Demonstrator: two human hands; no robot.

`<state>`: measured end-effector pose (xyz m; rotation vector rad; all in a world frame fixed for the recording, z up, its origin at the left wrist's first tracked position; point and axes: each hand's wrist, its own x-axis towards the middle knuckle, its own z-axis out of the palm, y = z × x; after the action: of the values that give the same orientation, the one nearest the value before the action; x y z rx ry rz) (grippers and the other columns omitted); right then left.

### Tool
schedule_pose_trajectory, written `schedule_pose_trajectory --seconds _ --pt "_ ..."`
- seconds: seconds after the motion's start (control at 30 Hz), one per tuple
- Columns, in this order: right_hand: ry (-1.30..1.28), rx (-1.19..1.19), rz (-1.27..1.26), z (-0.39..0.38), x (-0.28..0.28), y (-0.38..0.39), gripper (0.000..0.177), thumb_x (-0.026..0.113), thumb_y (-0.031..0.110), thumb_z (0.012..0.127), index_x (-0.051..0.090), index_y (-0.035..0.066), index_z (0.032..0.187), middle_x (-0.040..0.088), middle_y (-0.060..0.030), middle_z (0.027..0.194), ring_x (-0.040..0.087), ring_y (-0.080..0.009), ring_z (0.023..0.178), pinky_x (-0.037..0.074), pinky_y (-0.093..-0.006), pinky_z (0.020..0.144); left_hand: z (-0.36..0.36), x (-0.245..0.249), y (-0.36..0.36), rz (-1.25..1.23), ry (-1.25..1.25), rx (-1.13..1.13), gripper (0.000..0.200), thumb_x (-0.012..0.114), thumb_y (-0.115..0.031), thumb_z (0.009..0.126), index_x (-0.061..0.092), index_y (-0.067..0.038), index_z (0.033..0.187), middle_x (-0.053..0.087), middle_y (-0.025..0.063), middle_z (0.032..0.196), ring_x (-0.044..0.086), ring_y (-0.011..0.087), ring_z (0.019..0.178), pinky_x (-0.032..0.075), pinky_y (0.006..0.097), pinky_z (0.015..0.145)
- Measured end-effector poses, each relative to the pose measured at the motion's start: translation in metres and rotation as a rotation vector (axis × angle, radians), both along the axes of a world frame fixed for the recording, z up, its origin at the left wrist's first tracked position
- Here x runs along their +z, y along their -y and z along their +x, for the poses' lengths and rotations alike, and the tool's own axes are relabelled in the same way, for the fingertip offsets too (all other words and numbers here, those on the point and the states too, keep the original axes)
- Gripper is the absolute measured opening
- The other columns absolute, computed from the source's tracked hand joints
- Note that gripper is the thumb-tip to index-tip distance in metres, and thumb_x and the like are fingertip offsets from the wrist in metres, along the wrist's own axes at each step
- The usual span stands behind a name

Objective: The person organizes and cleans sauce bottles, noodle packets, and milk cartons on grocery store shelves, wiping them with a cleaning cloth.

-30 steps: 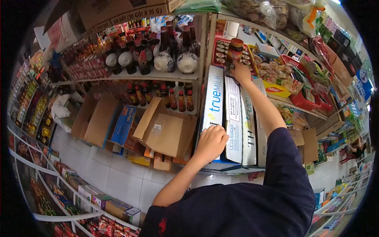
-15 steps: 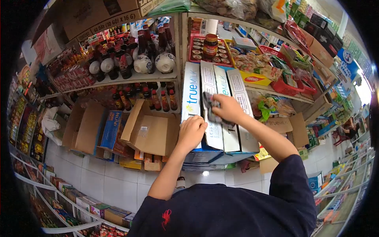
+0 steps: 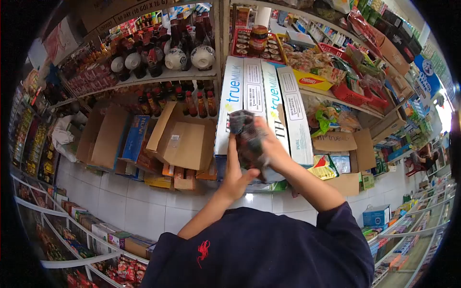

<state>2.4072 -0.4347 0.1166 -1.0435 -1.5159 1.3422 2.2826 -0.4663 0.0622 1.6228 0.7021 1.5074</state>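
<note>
Both my hands are raised in front of the stacked truemilk cartons (image 3: 261,98). Between them is a dark crumpled cloth (image 3: 247,139). My left hand (image 3: 234,175) holds it from below and the left. My right hand (image 3: 274,146) grips it from the right side. A dark jar with an orange label (image 3: 259,37) stands on a red tray of jars (image 3: 242,41) on the shelf above the cartons.
Sauce bottles and ceramic jars (image 3: 185,57) fill the shelf at upper left. Open cardboard boxes (image 3: 180,139) lean against the lower shelf. Red baskets of snack packs (image 3: 355,93) sit at right. Low racks of goods (image 3: 96,235) run along the white tiled floor.
My right hand came down from the jar on the top shelf with the cloth. My left hand left the carton and joined it on the cloth. The view tilted upward.
</note>
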Motion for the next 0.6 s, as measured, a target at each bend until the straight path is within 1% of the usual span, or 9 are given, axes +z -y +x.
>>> schedule_pose_trajectory --seconds 0.03,0.1,0.17,0.23,0.27,0.37,0.43,0.57,0.6 --pt "-0.028 0.149 0.143 -0.01 -0.002 0.002 0.049 0.046 0.027 0.087 0.03 0.003 0.127 0.045 -0.0094 0.111 0.043 -0.017 0.103 0.034 -0.0282 0.089 0.002 -0.006 0.007 -0.045 -0.065 0.205 0.087 0.065 -0.023 0.073 0.009 0.002 0.134 0.02 0.0203 0.135 0.022 0.0287 0.126 0.017 0.0377 0.103" --pt "-0.07 0.234 -0.043 -0.021 0.009 0.006 0.054 0.048 0.031 0.086 0.031 0.002 0.128 0.039 -0.0117 0.122 0.035 -0.0197 0.112 0.026 -0.0304 0.097 -0.013 -0.005 0.004 -0.253 0.107 0.356 0.079 0.066 -0.011 0.073 0.016 0.001 0.132 0.032 0.0169 0.127 0.033 0.0245 0.119 0.026 0.0364 0.099" --pt "-0.008 0.352 0.031 -0.018 0.017 0.0 0.056 0.055 0.032 0.082 0.036 0.0 0.124 0.043 -0.015 0.121 0.042 -0.0234 0.108 0.031 -0.0327 0.093 -0.035 0.008 -0.001 -0.158 0.243 0.337 0.063 0.061 -0.002 0.074 0.026 0.0 0.127 0.047 0.0104 0.112 0.049 0.0187 0.102 0.038 0.0302 0.088" --pt "0.461 0.098 0.601 -0.012 0.013 -0.011 0.054 0.059 0.025 0.077 0.04 0.001 0.121 0.045 -0.0156 0.118 0.044 -0.0263 0.107 0.032 -0.0341 0.093 -0.052 0.021 -0.004 -0.158 0.307 0.371 0.056 0.063 -0.003 0.072 0.035 0.001 0.12 0.052 0.0095 0.106 0.052 0.0178 0.096 0.04 0.029 0.085" --pt "0.592 -0.003 0.663 -0.009 0.012 -0.013 0.057 0.064 0.022 0.072 0.042 0.002 0.12 0.046 -0.019 0.114 0.044 -0.03 0.106 0.033 -0.0349 0.093 -0.062 0.021 -0.005 -0.16 0.309 0.381 0.056 0.063 -0.003 0.072 0.035 0.001 0.12 0.052 0.0095 0.106 0.052 0.0178 0.096 0.04 0.029 0.085" --pt "0.76 0.03 0.421 -0.007 -0.004 -0.017 0.065 0.067 0.029 0.069 0.041 0.001 0.122 0.052 -0.0186 0.106 0.046 -0.0318 0.101 0.035 -0.037 0.089 -0.087 0.023 -0.013 -0.206 0.137 0.439 0.046 0.066 -0.004 0.068 0.045 0.002 0.109 0.055 0.0087 0.098 0.054 0.0172 0.091 0.042 0.0284 0.081" --pt "0.775 0.006 0.622 -0.009 -0.021 -0.02 0.068 0.068 0.03 0.068 0.04 -0.001 0.122 0.053 -0.0184 0.102 0.047 -0.0323 0.096 0.037 -0.0376 0.086 -0.094 0.024 -0.018 -0.296 -0.018 0.4 0.039 0.068 -0.004 0.063 0.053 0.003 0.098 0.057 0.0086 0.095 0.054 0.018 0.092 0.041 0.0285 0.08" --pt "0.838 -0.106 0.605 -0.018 -0.025 -0.02 0.074 0.068 0.038 0.066 0.04 -0.001 0.122 0.052 -0.0194 0.096 0.047 -0.0323 0.091 0.037 -0.038 0.083 -0.094 0.037 -0.034 0.146 -0.371 0.512 0.041 0.068 -0.004 0.057 0.055 0.003 0.095 0.056 0.0118 0.105 0.053 0.0251 0.099 0.039 0.0317 0.085" --pt "0.859 -0.112 0.573 -0.02 -0.024 -0.019 0.075 0.068 0.037 0.065 0.039 -0.001 0.123 0.052 -0.0193 0.097 0.047 -0.0322 0.092 0.037 -0.0379 0.083 -0.094 0.039 -0.037 0.086 -0.37 0.461 0.044 0.066 -0.003 0.056 0.054 0.003 0.098 0.054 0.013 0.111 0.049 0.0257 0.106 0.037 0.0326 0.089"
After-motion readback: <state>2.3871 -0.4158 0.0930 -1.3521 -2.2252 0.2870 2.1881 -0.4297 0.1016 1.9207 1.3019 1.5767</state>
